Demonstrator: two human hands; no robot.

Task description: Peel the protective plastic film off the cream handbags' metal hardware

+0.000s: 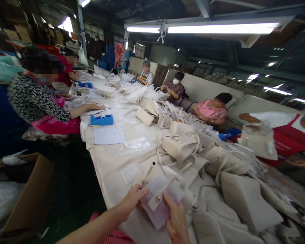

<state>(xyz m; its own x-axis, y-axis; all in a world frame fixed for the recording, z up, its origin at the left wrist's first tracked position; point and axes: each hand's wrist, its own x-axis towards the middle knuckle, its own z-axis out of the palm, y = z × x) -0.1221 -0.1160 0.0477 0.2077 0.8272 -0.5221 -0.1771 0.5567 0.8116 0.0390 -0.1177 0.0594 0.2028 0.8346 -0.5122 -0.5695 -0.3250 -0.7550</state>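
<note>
Near the table's front edge, my left hand (134, 200) grips the left side of a cream bag (147, 173) with a white sheet (159, 213) laid against it. My right hand (175, 215) is on the sheet's right side, its thumb beside a cream strap tab (155, 200) with a metal fitting. The tab lies over the sheet between both hands. Most of the bag is hidden beneath the sheet. A small white square sheet (130, 174) lies on the table just beyond my left hand.
Cream bags (180, 145) are heaped ahead and right. A blue tape dispenser (101, 120) and white papers (109, 135) lie farther up the table (99, 162). Several people sit or stand along both sides. An open cardboard box (30, 200) is at lower left.
</note>
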